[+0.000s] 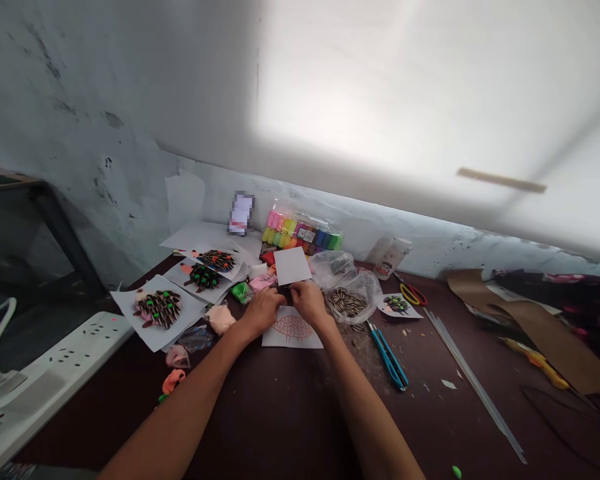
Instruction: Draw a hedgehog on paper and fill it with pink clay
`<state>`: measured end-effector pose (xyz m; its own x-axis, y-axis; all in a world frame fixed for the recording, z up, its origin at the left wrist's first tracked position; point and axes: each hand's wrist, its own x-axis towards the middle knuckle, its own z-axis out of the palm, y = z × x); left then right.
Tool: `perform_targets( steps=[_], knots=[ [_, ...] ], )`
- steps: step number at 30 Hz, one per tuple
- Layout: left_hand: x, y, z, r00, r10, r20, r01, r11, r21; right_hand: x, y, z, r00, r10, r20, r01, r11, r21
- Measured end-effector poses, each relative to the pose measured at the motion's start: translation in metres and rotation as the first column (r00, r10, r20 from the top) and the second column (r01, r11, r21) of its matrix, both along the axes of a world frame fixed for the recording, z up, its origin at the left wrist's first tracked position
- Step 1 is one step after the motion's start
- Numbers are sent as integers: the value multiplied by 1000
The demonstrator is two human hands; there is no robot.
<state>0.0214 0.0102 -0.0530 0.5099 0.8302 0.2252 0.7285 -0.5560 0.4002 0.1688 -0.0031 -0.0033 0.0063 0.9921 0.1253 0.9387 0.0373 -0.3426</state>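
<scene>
Paper [271, 339] with a red line drawing lay flat on the dark table [275, 407], partly under your two hands. Just beyond the paper, your right hand [309, 303] had its thumb and finger closed on the near edge of a blank white card [292, 266], which was tilted up. Your left hand [264, 311] was at the paper's far left corner, its fingers curled close to the right ones; whether they gripped anything, you couldn't tell from this view. To the left of the paper sat a pale pink lump of clay [221, 319], and farther left a card with a spiky hedgehog figure dotted green [159, 309]. Beyond the paper, past the white card, a clear pack of coloured clay [303, 235] leaned near the wall. To the paper's right, beyond your right hand, an open plastic bag [373, 287] held striped seeds [347, 303]. Nearer you, still right of the paper, lay teal-handled scissors [391, 360], with long translucent sticks [475, 383] farther right.
</scene>
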Motion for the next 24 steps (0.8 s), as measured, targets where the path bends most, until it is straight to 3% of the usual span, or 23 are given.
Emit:
perform_targets(
  steps=[5,10,18,24],
  knots=[
    [0,0,0,1000,7,-4,-7,1000,-10,25,-16,6,994,-85,-68,88,995,38],
    [-1,0,0,1000,-1,13,1,1000,-19,36,-31,0,967,-148,-205,159,987,36],
    [-6,3,0,993,15,120,-13,1000,-14,28,-39,-3,986,-113,-123,115,993,2],
    [-20,11,5,981,76,177,-92,992,86,22,-41,0,992,-127,-24,127,992,-7]
  ],
)
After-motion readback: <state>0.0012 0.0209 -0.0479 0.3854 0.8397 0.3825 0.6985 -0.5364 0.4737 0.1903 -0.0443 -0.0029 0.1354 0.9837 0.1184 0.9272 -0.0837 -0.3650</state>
